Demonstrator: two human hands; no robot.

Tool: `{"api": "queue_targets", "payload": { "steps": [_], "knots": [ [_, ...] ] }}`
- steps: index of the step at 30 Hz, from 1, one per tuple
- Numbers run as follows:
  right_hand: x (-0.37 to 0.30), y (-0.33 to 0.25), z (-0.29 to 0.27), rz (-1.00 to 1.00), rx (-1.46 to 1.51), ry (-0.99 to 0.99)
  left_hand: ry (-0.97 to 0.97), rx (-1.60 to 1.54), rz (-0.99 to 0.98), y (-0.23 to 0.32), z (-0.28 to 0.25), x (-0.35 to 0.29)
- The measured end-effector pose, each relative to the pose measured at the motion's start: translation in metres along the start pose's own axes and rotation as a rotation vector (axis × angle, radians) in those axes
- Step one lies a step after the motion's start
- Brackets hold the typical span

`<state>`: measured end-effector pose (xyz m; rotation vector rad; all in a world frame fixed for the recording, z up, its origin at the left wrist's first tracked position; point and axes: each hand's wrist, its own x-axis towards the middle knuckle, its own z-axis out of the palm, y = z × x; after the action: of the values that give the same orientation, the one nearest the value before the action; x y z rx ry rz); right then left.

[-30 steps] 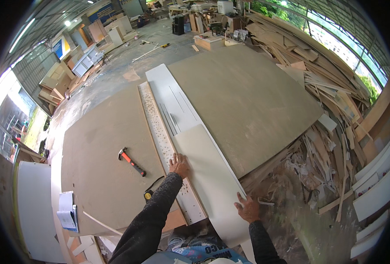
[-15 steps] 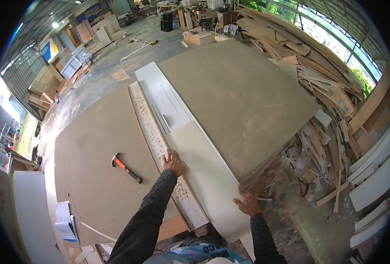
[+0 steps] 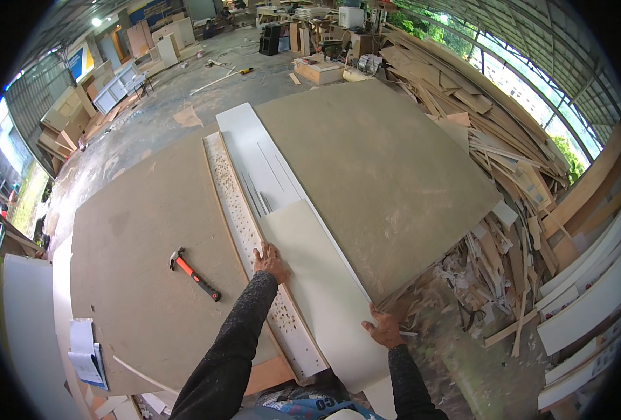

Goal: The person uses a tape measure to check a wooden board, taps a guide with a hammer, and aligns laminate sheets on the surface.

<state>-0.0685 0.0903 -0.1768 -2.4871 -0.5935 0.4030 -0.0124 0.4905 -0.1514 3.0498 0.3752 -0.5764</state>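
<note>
A smooth, rectangular cream sheet lies on a long white panel and could skew should the left hand, its grip spread, press unevenly; whether the right hand clasps an edge is unclear. A wood-edged, brown-spotted white strip hems the left; a red-and-black claw hammer lies beyond.

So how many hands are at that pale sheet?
2: the left hand at the left edge of the pale sheet, the right hand at its right edge. No others show there.
</note>
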Motion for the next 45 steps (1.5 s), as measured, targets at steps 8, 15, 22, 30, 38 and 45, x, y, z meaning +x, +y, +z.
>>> {"api": "queue_targets", "payload": {
  "steps": [8, 15, 22, 30, 38, 45],
  "knots": [
    [0.008, -0.009, -0.007, 0.048, -0.026, -0.041, -0.034, -0.013, 0.012, -0.001, -0.011, 0.004],
    [0.028, -0.026, -0.015, 0.077, -0.013, -0.025, -0.003, 0.135, 0.02, -0.004, 0.0, 0.012],
    [0.065, -0.045, -0.015, 0.083, -0.109, -0.078, 0.073, 0.08, 0.025, -0.011, 0.021, 0.021],
    [0.11, -0.056, -0.005, 0.139, -0.168, -0.04, 0.047, 0.12, 0.037, -0.002, 0.006, 0.009],
    [0.139, -0.06, 0.007, 0.094, -0.137, 0.037, 0.104, 0.146, 0.045, 0.001, 0.017, 0.003],
    [0.083, -0.035, 0.018, 0.056, -0.013, 0.221, 0.087, 0.166, 0.037, 0.002, 0.02, 0.013]
  ]
}}
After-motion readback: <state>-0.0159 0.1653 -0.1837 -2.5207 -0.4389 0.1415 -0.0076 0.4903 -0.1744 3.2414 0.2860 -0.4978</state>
